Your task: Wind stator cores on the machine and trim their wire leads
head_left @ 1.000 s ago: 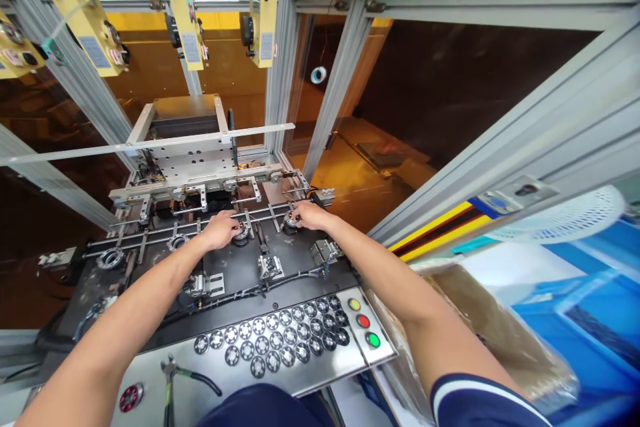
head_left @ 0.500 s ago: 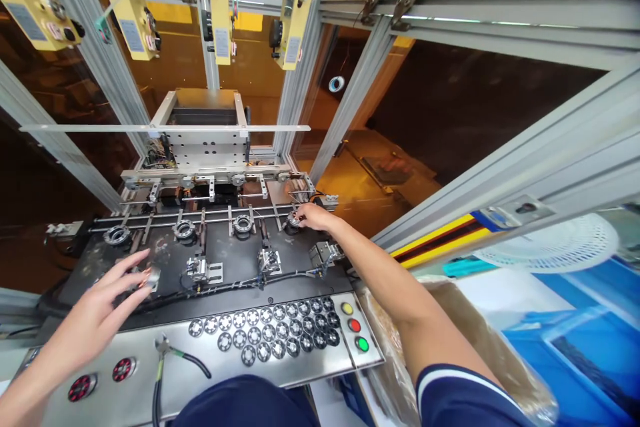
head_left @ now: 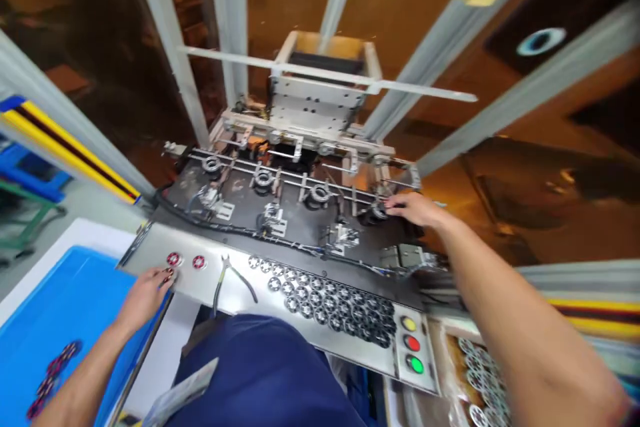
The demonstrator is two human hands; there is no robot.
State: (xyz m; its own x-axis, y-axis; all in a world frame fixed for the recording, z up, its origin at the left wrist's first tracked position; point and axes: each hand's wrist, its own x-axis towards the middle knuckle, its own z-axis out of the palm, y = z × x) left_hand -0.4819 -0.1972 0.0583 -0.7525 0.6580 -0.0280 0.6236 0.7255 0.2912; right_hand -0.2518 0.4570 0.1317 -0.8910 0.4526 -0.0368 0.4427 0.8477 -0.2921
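**A:** Where are the person's hands at this moment?

**B:** The left hand [head_left: 147,291] is at the near left corner of the steel panel [head_left: 235,297], fingers curled onto a red-and-black disc [head_left: 167,274] at the panel's edge. Whether it truly grips the disc, I cannot tell. Two more red discs [head_left: 186,260] lie flat just beyond it. The right hand [head_left: 414,208] reaches to the far right end of the black fixture bed [head_left: 295,230], fingertips closed narrowly on a ring part [head_left: 376,211] seated in the rightmost nest.

**A:** What else is nearby?

**B:** Three other nests [head_left: 263,179] along the twin rails each hold a ring. Pliers [head_left: 224,278] lie on the panel, then a cluster of silver star-patterned discs [head_left: 330,300], then yellow, red and green buttons [head_left: 411,343] at the right edge. A blue tray [head_left: 60,310] sits left of the panel.

**A:** Which step does this look like?

**B:** Judging by the hands, loading or unloading: one seating a ring, one handling a finished disc. The next move probably needs a careful, level placement.
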